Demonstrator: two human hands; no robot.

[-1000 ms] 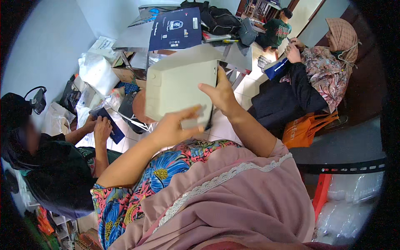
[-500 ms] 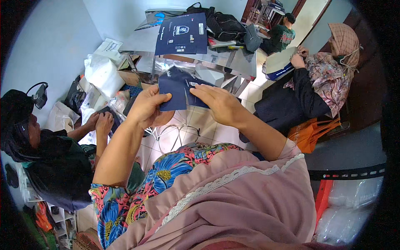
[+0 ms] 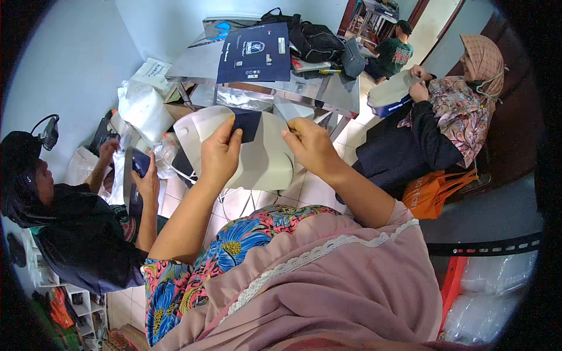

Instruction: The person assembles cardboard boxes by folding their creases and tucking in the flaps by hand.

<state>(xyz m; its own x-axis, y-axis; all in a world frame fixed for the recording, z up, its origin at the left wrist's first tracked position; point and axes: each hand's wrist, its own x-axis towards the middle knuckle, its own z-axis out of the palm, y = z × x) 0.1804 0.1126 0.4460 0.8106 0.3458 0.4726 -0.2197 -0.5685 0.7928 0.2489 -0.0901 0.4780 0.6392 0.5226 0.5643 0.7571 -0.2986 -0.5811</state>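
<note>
In front of me is a cut cardboard sheet [image 3: 266,161], its pale inner side facing up, with one navy flap folded over near its far edge. My left hand [image 3: 220,151] is closed on its left part, the thumb pressing beside the flap. At the right edge my right hand [image 3: 311,146] pinches the card between thumb and fingers; the fingertips under it are hidden. Beyond, printed navy cardboard sheets [image 3: 256,52] of similar look lie on the metal table [image 3: 202,61].
A black backpack [image 3: 316,38] and a grey pouch [image 3: 353,58] sit on the table. Co-workers handle navy pieces at left and right. White plastic bags [image 3: 143,111] are heaped at the left; an orange bag [image 3: 433,196] stands at the right. White straps lie on the tiled floor [image 3: 234,202].
The card has turned from its navy side to its pale side and spread wider. My right hand moved from lying flat on it to pinching its right edge.
</note>
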